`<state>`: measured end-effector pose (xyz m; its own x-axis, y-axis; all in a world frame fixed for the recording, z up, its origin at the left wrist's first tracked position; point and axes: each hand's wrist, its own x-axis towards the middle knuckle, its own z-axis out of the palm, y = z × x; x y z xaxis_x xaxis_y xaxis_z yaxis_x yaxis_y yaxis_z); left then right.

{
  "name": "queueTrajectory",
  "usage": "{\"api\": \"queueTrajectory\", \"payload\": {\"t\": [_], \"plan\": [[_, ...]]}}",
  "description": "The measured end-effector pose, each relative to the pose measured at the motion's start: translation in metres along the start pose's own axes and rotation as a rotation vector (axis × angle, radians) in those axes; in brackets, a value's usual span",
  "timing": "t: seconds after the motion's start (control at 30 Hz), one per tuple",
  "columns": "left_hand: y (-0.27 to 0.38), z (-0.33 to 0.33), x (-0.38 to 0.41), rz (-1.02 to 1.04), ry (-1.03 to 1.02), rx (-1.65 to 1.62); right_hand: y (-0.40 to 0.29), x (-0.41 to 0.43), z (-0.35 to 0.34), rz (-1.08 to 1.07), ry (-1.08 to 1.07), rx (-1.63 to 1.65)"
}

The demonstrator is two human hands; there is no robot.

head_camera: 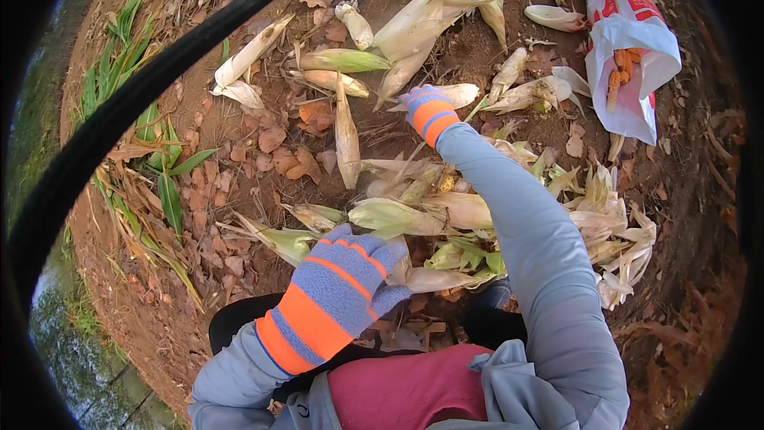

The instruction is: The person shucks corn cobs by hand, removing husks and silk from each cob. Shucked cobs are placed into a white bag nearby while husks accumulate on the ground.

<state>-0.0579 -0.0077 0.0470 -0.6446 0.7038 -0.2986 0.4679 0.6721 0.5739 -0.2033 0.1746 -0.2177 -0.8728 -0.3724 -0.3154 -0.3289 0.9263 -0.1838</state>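
My right hand, in a blue and orange striped knit glove, reaches forward to the near end of a husked-over corn ear; its fingertips are partly hidden, so a grip cannot be told. My left hand, in a matching glove, is seen from its back above the ground near my lap, fingers loosely extended and thumb apart. Just beyond it lie a pale green corn ear in its husk and loose corn husks. An upright-pointing dry ear lies between the hands' areas.
A white and red plastic bag with bare orange corn cobs lies open at the right. More unhusked ears are scattered ahead. Stripped husks pile up at right; green corn leaves and dry fallen leaves lie left.
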Motion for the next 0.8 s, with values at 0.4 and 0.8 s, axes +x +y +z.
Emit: {"api": "queueTrajectory", "payload": {"t": [0.4, 0.8], "plan": [[-0.270, 0.100, 0.105, -0.557, 0.126, -0.023, -0.016, -0.155, -0.077, -0.160, -0.061, 0.599], [-0.271, 0.136, 0.159, -0.912, 0.358, -0.205, -0.018, -0.257, -0.147, -0.044, -0.088, 0.433]]}}
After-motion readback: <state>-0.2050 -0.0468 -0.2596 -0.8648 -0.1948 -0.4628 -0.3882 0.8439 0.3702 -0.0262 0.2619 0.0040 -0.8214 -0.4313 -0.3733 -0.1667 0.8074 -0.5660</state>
